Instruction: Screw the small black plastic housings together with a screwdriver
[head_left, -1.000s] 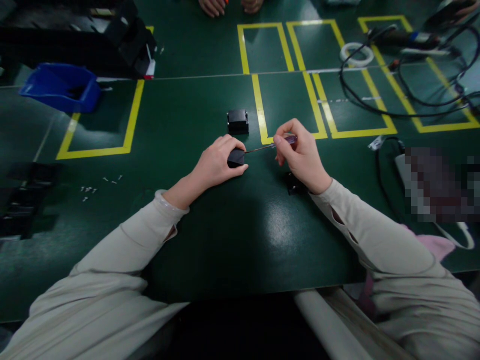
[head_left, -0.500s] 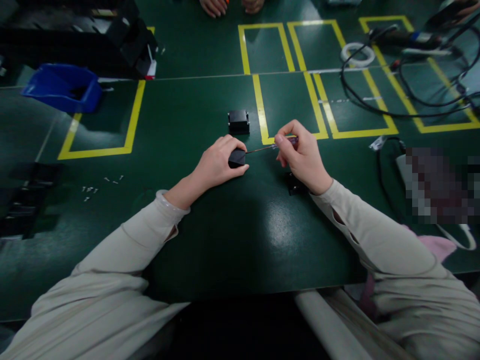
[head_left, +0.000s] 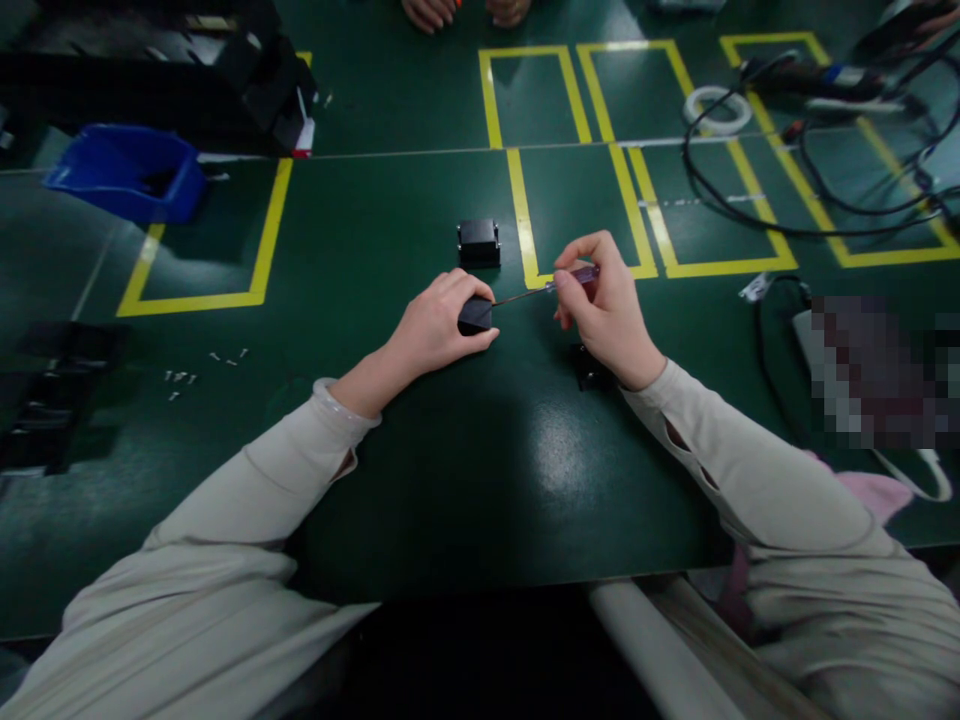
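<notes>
My left hand grips a small black block on the green table, thumb below it and fingers over its top. In my right hand is a screwdriver with a clear purplish handle, its thin shaft pointing left and its tip at the block's right side. Just behind the block sits a second black block with small metal bits at its sides. A dark part lies partly hidden beneath my right hand.
Loose screws lie at the left, near black parts. A blue bin stands farther back. Cables and a white ring are at the right. Another person's hands show at the far edge.
The fingers of my right hand have shifted slightly upward on the screwdriver, and its handle is tilted a little higher. My left hand and the block look the same.
</notes>
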